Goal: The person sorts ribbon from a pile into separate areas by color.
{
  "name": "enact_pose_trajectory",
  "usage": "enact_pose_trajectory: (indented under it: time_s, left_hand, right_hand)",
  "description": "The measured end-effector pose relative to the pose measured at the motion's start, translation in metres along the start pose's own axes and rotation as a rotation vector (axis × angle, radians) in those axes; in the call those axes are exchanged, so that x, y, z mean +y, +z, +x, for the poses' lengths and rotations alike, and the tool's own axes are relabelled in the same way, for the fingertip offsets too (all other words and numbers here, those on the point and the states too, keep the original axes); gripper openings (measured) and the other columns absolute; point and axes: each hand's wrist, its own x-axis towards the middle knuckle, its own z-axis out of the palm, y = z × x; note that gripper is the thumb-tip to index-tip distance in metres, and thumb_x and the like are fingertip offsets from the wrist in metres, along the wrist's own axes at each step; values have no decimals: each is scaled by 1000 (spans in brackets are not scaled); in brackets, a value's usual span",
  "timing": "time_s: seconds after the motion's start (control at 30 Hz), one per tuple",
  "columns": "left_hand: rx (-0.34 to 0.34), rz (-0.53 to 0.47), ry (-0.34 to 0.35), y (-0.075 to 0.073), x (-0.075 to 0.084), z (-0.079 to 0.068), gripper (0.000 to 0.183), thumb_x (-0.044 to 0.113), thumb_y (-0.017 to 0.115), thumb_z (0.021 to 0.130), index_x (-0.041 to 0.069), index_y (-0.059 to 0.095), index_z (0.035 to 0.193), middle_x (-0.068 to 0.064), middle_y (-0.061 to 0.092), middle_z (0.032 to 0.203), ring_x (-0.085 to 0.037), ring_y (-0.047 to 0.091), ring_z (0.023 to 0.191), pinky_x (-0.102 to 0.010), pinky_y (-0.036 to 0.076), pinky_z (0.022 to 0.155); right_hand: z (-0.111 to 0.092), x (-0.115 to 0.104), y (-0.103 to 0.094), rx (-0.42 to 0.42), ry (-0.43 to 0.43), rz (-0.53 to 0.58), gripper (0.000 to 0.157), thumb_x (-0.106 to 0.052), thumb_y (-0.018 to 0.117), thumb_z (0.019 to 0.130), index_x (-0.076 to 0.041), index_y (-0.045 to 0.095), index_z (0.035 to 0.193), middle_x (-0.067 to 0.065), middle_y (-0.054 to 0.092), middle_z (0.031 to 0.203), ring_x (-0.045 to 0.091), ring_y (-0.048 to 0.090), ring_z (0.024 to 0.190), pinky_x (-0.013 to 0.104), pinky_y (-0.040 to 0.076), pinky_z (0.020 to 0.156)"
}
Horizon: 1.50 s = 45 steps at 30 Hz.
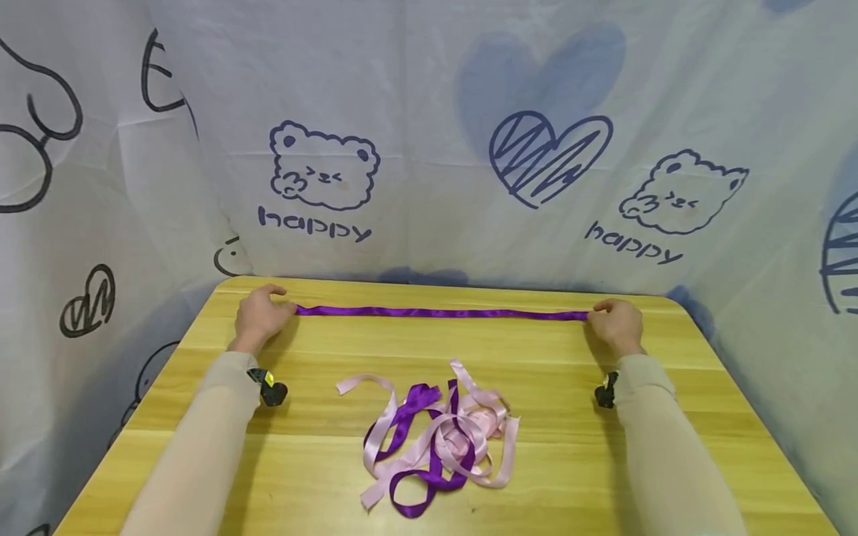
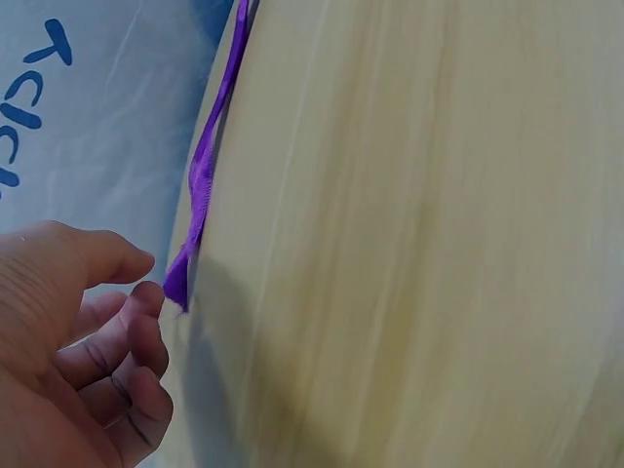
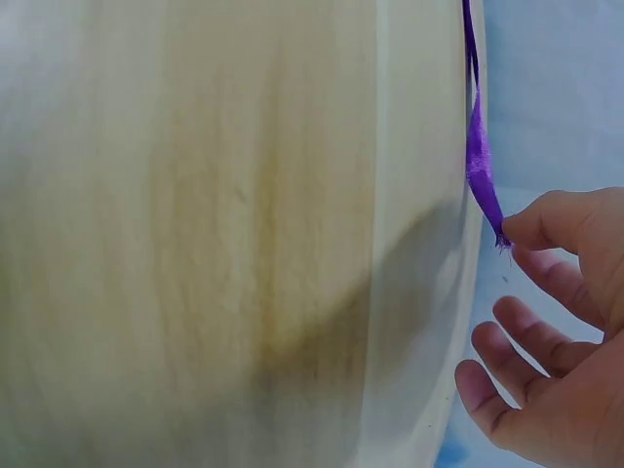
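A narrow purple ribbon (image 1: 442, 313) stretches nearly straight from side to side near the table's far edge. My left hand (image 1: 264, 314) is at its left end. In the left wrist view the thumb (image 2: 122, 258) stands apart from the other loosely bent fingers, and one fingertip is right at the ribbon's end (image 2: 177, 285). At the other end, my right hand (image 1: 618, 326) pinches the frayed tip between thumb and forefinger, its other fingers spread in the right wrist view. A loose heap of pink ribbons (image 1: 415, 447) and purple ribbons (image 1: 445, 480) lies between the forearms.
The yellow wood-grain table (image 1: 322, 491) has rounded far corners. Behind and beside it hangs a pale cloth (image 1: 429, 82) printed with hearts, bears and writing. Small dark devices sit at the left wrist (image 1: 271, 391) and the right wrist (image 1: 605, 391).
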Motion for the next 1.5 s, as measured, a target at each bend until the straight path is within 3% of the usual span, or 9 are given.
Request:
enact_pose_trajectory:
  time_s: [0.13,0.3,0.53,0.73,1.03,1.13,1.3,1.5]
  left_hand:
    - [27,21,13,-8,1,-3,49,26,63,97,1,61,140,-30,66,130,-43,61,106,-56,50,91]
    - [64,53,39,-12,10,-8,46,27,61,97,2,63,136,-29,68,126,-43,64,101,-54,52,81]
    - [69,85,215,2,41,-20,25,22,66,95,5,75,111,-12,71,82,-27,61,72,-36,43,61]
    - [4,96,392,20,66,-36,19,20,71,95,4,78,103,-10,74,81,-23,64,69,-34,47,61]
    - [-104,74,554,43,96,-68,15,17,73,95,4,78,101,-6,71,79,-16,58,65,-30,46,60]
    - [-157,57,584,50,104,-79,14,18,73,97,5,78,101,-4,70,79,-14,58,66,-29,47,61]
    - [-227,62,582,63,110,-94,15,19,73,97,6,78,102,-2,68,79,-13,58,69,-29,49,64]
    - [-304,71,553,70,113,-109,14,18,74,97,6,78,103,0,65,76,-11,56,66,-30,48,65]
  right_hand:
    - [-1,-2,-4,41,-43,-25,36,-22,63,93,2,73,119,30,68,129,51,61,119,58,48,98]
    - [-5,-16,-3,73,-189,-74,34,-20,63,94,3,73,116,31,70,122,54,62,114,63,48,95]
    - [-19,-53,12,39,-355,-62,31,-17,62,95,4,74,115,31,68,126,53,55,124,65,41,108]
    - [-35,-82,26,9,-479,-75,27,-17,69,95,2,75,113,28,71,124,52,57,123,65,43,104]
    - [-67,-121,54,14,-741,-39,18,-11,78,90,1,78,103,19,77,108,43,65,105,58,50,94]
    - [-80,-132,59,4,-797,-31,18,-12,79,89,0,79,102,18,77,105,40,66,102,55,51,92]
    - [-103,-146,65,-47,-809,-44,19,-15,79,91,-3,78,106,15,76,107,37,64,104,55,52,87]
    - [-126,-162,70,-123,-819,-50,21,-18,78,93,-6,77,110,13,75,115,36,63,113,59,49,99]
